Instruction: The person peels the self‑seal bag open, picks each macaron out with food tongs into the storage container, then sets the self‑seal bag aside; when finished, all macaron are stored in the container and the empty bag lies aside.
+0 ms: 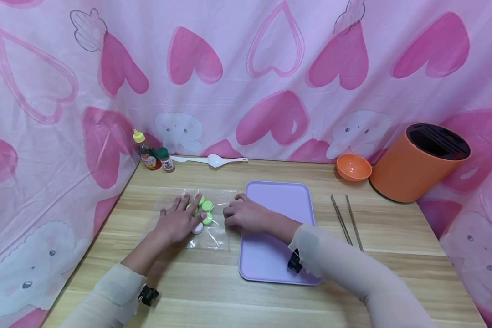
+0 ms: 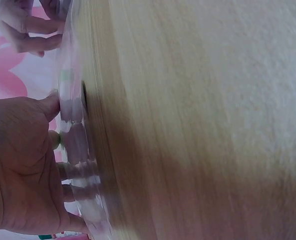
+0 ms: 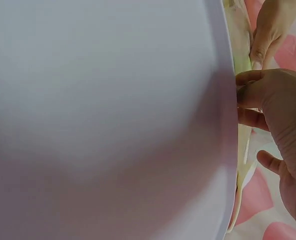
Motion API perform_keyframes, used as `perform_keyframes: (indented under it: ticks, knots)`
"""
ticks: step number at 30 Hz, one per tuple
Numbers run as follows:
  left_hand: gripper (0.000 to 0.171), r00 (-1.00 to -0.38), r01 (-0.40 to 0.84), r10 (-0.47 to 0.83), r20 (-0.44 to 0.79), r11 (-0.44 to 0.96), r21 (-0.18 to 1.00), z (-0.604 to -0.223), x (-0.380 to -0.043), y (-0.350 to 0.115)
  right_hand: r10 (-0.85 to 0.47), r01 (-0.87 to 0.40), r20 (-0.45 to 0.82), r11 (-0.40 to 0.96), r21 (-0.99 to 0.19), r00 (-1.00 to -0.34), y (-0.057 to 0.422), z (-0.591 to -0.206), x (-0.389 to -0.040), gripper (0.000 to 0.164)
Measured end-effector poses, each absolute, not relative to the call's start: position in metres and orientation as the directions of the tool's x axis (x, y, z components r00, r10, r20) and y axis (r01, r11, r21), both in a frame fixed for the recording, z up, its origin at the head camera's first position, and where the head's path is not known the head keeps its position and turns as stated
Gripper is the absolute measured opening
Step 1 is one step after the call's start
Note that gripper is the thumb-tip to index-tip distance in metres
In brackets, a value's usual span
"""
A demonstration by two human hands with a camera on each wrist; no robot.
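Clear bag [image 1: 218, 239] lay beneath the left grip [image 1: 176, 224], whose fingers were spread apart, presumably steadying the round pieces [image 1: 207, 206] inside; the right grip [image 1: 247, 215] curled at its nearer edge (whether pinching, I couldn't tell).

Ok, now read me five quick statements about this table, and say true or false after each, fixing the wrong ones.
1. The left hand lies with fingers spread on the clear bag. True.
2. Every disc in the bag is green. False: at least one white disc shows among the green discs.
3. The tray is to the left of the bag. False: the lilac tray is to its right.
4. The orange bowl stands beside the orange cylinder. True.
5. The spoon lies on the tray. False: the white spoon lies at the back of the table.
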State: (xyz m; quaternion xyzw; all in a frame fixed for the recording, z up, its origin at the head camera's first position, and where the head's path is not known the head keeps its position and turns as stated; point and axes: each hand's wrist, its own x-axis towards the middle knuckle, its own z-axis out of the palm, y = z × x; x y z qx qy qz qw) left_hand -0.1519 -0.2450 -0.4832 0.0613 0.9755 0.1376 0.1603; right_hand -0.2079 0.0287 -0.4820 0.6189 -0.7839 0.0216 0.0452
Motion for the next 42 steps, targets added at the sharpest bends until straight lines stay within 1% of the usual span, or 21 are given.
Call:
perform_keyframes:
  ticks: [2,4,7,8,12,16,19,21,24,29,33,37,42]
  knots:
    - [0.077,-0.941,0.077,0.165,-0.296,0.954,0.288,-0.483,-0.152,-0.245,-0.966,-0.970,0.097,0.243,0.024,-0.240,0.033,-0.482,-0.207,0.014]
    - [0.077,-0.940,0.078,0.166,-0.297,0.954,0.288,-0.482,-0.152,-0.245,-0.960,-0.964,0.091,0.266,0.010,-0.264,0.036,-0.484,-0.206,0.013]
    - [0.077,-0.940,0.077,0.166,-0.298,0.954,0.289,-0.482,-0.152,-0.245,-0.942,-0.945,0.078,0.323,-0.041,-0.325,0.039,-0.486,-0.202,0.008]
    - [0.077,-0.940,0.077,0.166,-0.299,0.954,0.288,-0.482,-0.152,-0.245,-0.933,-0.935,0.073,0.349,-0.055,-0.353,0.039,-0.487,-0.201,0.013]
    - [0.078,-0.938,0.076,0.165,-0.304,0.956,0.283,-0.484,-0.153,-0.245,-0.879,-0.878,0.037,0.473,-0.075,-0.476,0.036,-0.488,-0.195,0.049]
    - [0.079,-0.938,0.076,0.164,-0.305,0.957,0.281,-0.485,-0.152,-0.245,-0.804,-0.803,-0.035,0.595,-0.030,-0.594,0.033,-0.488,-0.193,0.089]
    - [0.079,-0.941,0.077,0.162,-0.299,0.957,0.278,-0.485,-0.152,-0.246,-0.748,-0.751,-0.091,0.660,0.000,-0.657,0.031,-0.489,-0.194,0.119]
    - [0.079,-0.943,0.081,0.163,-0.291,0.958,0.275,-0.486,-0.152,-0.247,-0.724,-0.729,-0.121,0.684,0.005,-0.679,0.031,-0.489,-0.195,0.131]
    - [0.080,-0.948,0.095,0.170,-0.270,0.959,0.268,-0.487,-0.152,-0.248,-0.703,-0.712,-0.159,0.702,0.004,-0.693,0.030,-0.489,-0.197,0.136]
    - [0.083,-0.951,0.128,0.199,-0.238,0.951,0.282,-0.483,-0.154,-0.254,-0.690,-0.703,-0.199,0.711,-0.007,-0.696,0.029,-0.487,-0.199,0.136]
    - [0.091,-0.936,0.145,0.243,-0.255,0.926,0.349,-0.478,-0.160,-0.270,-0.682,-0.697,-0.214,0.717,-0.004,-0.700,0.026,-0.486,-0.199,0.136]
    - [0.094,-0.914,0.178,0.312,-0.260,0.884,0.433,-0.477,-0.170,-0.295,-0.672,-0.690,-0.222,0.724,0.003,-0.706,0.025,-0.484,-0.198,0.136]
    - [0.098,-0.891,0.180,0.352,-0.288,0.854,0.488,-0.477,-0.178,-0.318,-0.665,-0.684,-0.223,0.729,0.015,-0.713,0.025,-0.485,-0.198,0.134]
